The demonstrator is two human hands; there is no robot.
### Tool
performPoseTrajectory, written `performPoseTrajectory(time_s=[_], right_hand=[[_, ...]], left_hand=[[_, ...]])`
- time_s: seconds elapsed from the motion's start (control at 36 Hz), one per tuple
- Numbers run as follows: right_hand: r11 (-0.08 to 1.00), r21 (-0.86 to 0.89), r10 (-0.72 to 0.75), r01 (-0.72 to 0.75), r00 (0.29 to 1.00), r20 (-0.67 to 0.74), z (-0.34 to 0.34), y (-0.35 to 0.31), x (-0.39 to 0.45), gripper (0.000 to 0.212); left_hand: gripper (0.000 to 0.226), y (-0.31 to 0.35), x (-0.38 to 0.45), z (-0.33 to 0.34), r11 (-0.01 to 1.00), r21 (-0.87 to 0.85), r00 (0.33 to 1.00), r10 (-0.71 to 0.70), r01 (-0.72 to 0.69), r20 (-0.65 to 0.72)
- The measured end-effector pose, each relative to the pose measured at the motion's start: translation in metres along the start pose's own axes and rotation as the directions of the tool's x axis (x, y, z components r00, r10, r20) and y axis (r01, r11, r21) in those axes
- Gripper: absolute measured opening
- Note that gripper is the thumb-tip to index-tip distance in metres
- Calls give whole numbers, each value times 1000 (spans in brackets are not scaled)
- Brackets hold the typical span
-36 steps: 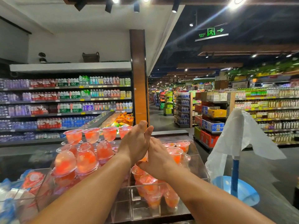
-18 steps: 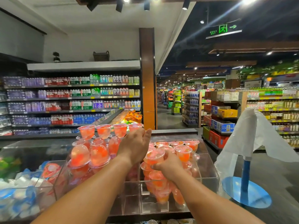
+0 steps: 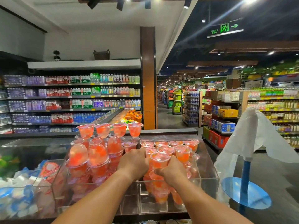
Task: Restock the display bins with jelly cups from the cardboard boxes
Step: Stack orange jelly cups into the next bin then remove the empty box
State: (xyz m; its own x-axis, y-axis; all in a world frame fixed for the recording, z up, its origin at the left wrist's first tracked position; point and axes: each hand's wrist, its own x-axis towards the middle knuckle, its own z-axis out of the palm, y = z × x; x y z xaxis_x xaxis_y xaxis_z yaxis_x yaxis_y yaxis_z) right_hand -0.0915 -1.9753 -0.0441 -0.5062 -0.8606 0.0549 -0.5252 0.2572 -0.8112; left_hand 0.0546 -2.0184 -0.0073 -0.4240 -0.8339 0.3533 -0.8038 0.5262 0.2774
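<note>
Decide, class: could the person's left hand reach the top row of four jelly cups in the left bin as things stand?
Probably yes. The left hand is beside that stack, and the top row of jelly cups stands open above it with nothing covering it.

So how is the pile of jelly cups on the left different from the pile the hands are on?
The left pile is redder, while the right pile looks more orange. Many left-pile cups lie tipped or upside down; the right pile's top cups stand upright. The left pile reaches higher. Only the right pile has the left hand and right hand on it. Both sit in clear bins.
</note>
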Motion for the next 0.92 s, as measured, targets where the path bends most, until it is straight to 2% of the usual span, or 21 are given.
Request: performPoseTrajectory(time_s=[0.22,0.28,0.39,0.44,0.56,0.67,0.75,0.92], right_hand=[[996,84,30,-32,999,22,5,-1,3,77],[995,90,38,-39,999,23,5,-1,2,86],[994,102,30,-29,1000,-7,7,-4,-1,120],[996,92,22,-21,1000,-11,5,-7,-4,123],[999,-49,-16,16,1000,-2,-2,-10,-9,111],[968,-238,-83,82,997,8,-18,-19,-20,88],[944,-302,-134,131,991,11,-31,-26,-33,75],[900,-337,-271,277,960,65,-31,-33,-79,72]], left_hand=[[20,-3,7,-2,1000,-1,1000,-22,22,21],[21,-5,8,-3,1000,4,1000,-25,25,15],[20,-6,7,-4,1000,-3,1000,-23,23,15],[20,-6,6,-4,1000,-4,1000,-17,17,11],[21,-8,3,-6,1000,13,1000,-5,5,22],[23,-8,-3,-18,997,82,1000,7,-9,23],[18,-7,-19,-31,991,131,1000,-11,8,21],[24,-9,-85,-56,979,166,993,-119,120,-18]])
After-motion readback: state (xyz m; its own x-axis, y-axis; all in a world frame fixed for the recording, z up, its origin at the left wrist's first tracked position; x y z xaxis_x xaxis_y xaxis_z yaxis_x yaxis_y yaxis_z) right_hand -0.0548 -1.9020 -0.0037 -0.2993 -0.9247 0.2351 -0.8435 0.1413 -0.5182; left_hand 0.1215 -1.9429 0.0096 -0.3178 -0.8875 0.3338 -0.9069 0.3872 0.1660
